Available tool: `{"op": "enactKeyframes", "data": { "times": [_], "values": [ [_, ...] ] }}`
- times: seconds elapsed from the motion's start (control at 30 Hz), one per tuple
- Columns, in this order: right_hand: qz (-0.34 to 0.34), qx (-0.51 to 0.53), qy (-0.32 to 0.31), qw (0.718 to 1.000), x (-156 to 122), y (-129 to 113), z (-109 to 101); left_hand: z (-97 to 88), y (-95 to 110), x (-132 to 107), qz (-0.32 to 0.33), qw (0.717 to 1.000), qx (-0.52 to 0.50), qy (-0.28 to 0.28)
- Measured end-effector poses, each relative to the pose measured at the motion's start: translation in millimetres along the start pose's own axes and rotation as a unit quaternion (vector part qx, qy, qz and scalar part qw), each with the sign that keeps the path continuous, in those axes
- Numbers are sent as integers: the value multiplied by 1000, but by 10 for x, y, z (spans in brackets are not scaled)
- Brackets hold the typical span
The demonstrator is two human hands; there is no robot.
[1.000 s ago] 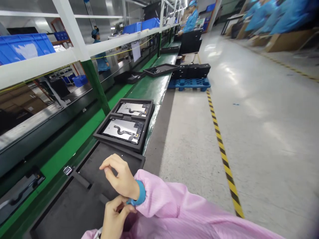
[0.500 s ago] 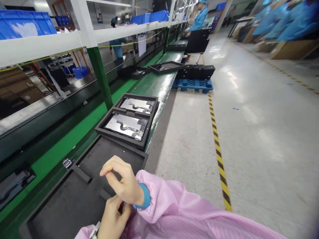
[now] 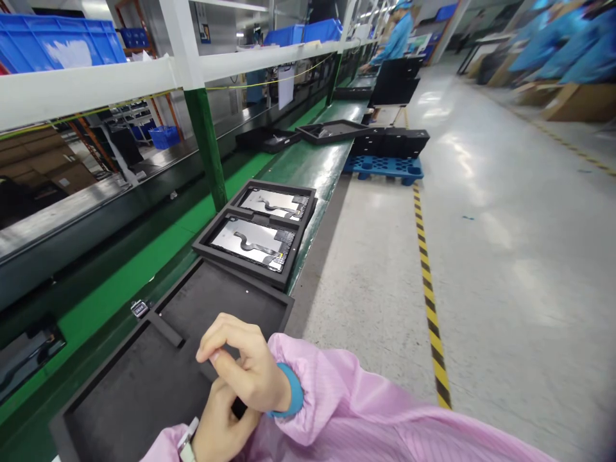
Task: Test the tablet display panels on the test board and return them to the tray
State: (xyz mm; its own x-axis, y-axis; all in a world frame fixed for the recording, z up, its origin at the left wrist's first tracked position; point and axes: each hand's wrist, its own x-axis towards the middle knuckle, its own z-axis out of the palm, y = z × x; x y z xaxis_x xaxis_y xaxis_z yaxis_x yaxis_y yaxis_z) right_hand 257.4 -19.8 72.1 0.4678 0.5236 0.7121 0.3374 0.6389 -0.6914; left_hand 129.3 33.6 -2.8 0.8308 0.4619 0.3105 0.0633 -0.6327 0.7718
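While the right hand (image 3: pixel 248 372) hung just above the near black foam tray (image 3: pixel 144 378), its fingers were curled in and its thumb was pressed to the forefinger, pinching nothing that could be seen. From below, the left hand (image 3: pixel 216 430) reached up under it. Its fingertips were tucked out of sight at the right wrist, beside the blue wristband (image 3: pixel 291 398) that closed the pink sleeve (image 3: pixel 360 417), so I could not tell whether they gripped the band or only touched it. A pale strap (image 3: pixel 185 443) sat on the left wrist.

By my reading, the step in hand was a fix to that wristband or cuff and not work on the tray. Any reach to the tray would have called for the left fingers to come away from the wrist and the two hands to part.

A small metal clip (image 3: pixel 140 308) lay on the green tabletop (image 3: pixel 312 167) just beside the tray's far left corner. Touching the tray's far edge was a second black tray (image 3: pixel 240 268). It held two silver panels (image 3: pixel 250 240), each crossed by a black flex cable. Further along the tabletop lay more dark trays (image 3: pixel 332 131). A green post (image 3: pixel 206 147) carried a white shelf rail (image 3: pixel 96 83) with blue bins (image 3: pixel 58 42) above it. Out on the floor, a yellow-and-black stripe (image 3: pixel 428 301) ran past a blue pallet (image 3: pixel 385 167). Well beyond it stood a person in a blue coat (image 3: pixel 397 38).
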Motion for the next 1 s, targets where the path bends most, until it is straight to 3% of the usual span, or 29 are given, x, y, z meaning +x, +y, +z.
{"op": "enactKeyframes", "data": {
  "times": [0.1,0.27,0.4,0.6,0.77,1.0],
  "values": [
    [6,4,-12,1000,-24,-7,18,-60,36,79,-2,998,-31,-55],
    [1,14,-12,1000,-61,2,31,-95,138,157,-15,993,-68,-97],
    [-17,-19,1,1000,-67,24,23,-68,130,133,-36,993,-52,-100],
    [-50,-37,-11,998,-98,50,56,-53,-7,64,0,993,-42,-106],
    [-31,-23,-21,999,-99,39,36,-138,49,82,3,989,-25,-144],
    [-39,-15,-12,999,-85,30,29,-131,91,84,57,992,2,-114]
  ]
}}
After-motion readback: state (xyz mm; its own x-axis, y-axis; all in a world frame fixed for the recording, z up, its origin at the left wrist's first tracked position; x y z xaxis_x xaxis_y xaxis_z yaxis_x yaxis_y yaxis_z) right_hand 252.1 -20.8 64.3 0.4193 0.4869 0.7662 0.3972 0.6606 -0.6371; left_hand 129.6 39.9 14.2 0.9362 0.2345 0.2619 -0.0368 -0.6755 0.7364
